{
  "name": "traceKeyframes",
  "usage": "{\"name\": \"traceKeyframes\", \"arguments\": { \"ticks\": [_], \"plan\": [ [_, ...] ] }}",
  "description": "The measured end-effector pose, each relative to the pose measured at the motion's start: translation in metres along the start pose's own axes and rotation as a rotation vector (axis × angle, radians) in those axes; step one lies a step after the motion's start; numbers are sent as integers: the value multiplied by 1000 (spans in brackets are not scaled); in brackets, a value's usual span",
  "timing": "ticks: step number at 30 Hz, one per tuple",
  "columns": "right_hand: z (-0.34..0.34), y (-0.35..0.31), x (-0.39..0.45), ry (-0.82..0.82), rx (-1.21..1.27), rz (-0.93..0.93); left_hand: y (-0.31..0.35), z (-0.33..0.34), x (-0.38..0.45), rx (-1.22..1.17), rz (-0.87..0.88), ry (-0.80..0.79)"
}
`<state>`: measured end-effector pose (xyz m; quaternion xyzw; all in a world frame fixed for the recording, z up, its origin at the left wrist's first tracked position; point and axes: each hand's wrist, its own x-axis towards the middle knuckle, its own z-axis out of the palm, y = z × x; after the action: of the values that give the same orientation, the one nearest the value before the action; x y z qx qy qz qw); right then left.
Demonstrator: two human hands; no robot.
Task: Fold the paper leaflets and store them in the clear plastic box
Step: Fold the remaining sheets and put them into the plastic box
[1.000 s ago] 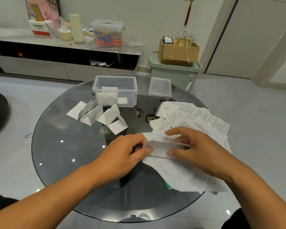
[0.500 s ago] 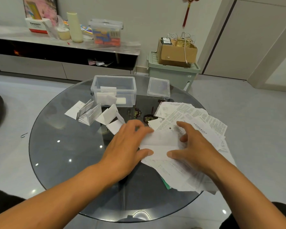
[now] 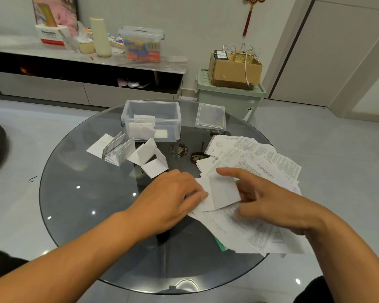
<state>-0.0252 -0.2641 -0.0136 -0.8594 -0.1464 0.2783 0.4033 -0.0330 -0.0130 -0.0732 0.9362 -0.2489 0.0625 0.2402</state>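
A half-folded white leaflet (image 3: 219, 192) sits between the two hands, on top of the spread pile of unfolded printed leaflets (image 3: 256, 162) at the right side of the round glass bench (image 3: 85, 193). The left hand (image 3: 173, 200) lies knuckles-up over the leaflet's left edge, its grip pinching the paper there with fingertips curled under the palm. The right hand (image 3: 269, 200) meets the leaflet's right edge; its forefinger stretches out over the top of the fold, while the thumb and other fingers curl against the paper's right side, grasping it. One flap of the leaflet stands raised, the rest lies flat on the pile.

Further back, the clear plastic box (image 3: 151, 120) stands open near the bench's far edge with a few folded leaflets inside. Its lid (image 3: 210, 115) lies just to the right of it. Several folded leaflets (image 3: 129, 155) rest on the glass in front of the box, well apart from both hands.
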Motion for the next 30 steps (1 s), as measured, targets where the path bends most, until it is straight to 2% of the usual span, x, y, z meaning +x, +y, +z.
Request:
{"name": "traceKeyframes", "arguments": {
  "ticks": [3,6,9,12,16,18,20,23,26,30],
  "plan": [
    [1,5,2,23,-52,-13,-2,-4,2,57,7,-71],
    [12,5,11,236,-249,-44,-2,-7,1,90,4,-113],
    [19,5,19,356,-140,-30,-1,-7,3,103,1,-108],
    [19,3,27,379,-94,25,-3,-7,3,4,-57,-84],
    [21,6,33,466,-71,103,-3,-5,3,-357,-274,20],
    [24,6,35,496,-96,126,-3,-4,4,-375,-333,54],
    [28,3,36,534,-108,132,-2,-1,4,-281,-340,49],
    [34,-1,37,547,-25,72,-3,0,7,-198,-312,59],
    [33,-1,38,510,181,-75,-6,-3,9,-218,-221,44],
    [30,-6,34,468,454,-212,-4,-8,10,-490,-258,55]
  ]
}}
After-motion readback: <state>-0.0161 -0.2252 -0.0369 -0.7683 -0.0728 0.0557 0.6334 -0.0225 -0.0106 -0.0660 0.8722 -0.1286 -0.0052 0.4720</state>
